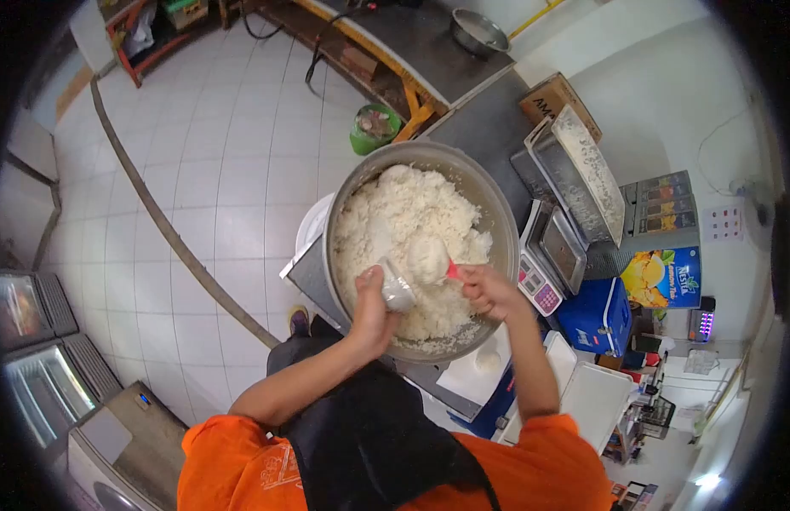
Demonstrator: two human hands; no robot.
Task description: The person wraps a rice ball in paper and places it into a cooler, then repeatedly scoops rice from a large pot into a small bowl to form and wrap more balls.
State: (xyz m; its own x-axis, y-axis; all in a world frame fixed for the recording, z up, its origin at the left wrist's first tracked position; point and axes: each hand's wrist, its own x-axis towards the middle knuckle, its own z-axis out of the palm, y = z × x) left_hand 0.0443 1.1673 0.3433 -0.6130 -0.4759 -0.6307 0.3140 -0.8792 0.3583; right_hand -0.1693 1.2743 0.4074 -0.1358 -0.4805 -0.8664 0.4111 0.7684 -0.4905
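A large round metal pot [337, 281] in front of me is heaped with white cooked rice [403, 204]. My right hand [490, 294] grips the red handle of a rice spoon [453, 271], whose head carries a mound of rice over the pot. At the near left side of the pot, my left hand [372, 315] is closed around a small clear container [398, 292]. Whether it is a cup or a plastic bag I cannot tell; something whitish shows through it. The spoon's head is just beside the container.
Right of the pot stand a weighing scale [540, 285] and a large rectangular metal pan [574, 175] with rice stuck to it. A blue cooler [595, 317] is nearby. Beyond the pot are a green bin [374, 128] and a dark table holding a metal bowl [478, 32].
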